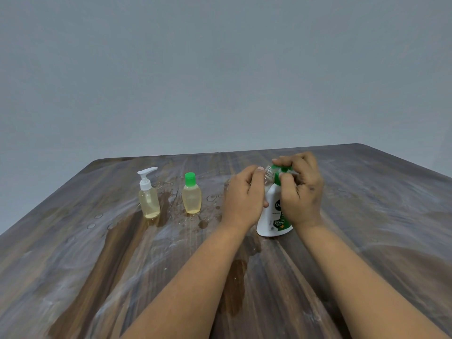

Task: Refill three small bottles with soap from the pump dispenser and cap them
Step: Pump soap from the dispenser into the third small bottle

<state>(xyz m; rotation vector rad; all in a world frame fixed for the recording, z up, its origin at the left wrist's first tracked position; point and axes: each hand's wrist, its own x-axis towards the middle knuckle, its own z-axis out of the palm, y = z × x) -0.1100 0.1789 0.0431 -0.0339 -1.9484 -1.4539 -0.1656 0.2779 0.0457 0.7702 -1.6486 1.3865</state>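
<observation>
A white soap dispenser (272,217) with a green pump top stands on the wooden table (379,216). My right hand (302,189) curls over the green pump head from the right. My left hand (244,194) grips a small clear bottle (269,173), its open threaded neck held against the pump spout; most of that bottle is hidden by my fingers. Further left stand two small bottles of yellowish soap: one with a white pump cap (148,195) and one with a green flip cap (191,194).
Wet streaks, droplets and whitish smears cover the table around the bottles and towards the near edge. The far edge of the table meets a plain grey wall (220,69).
</observation>
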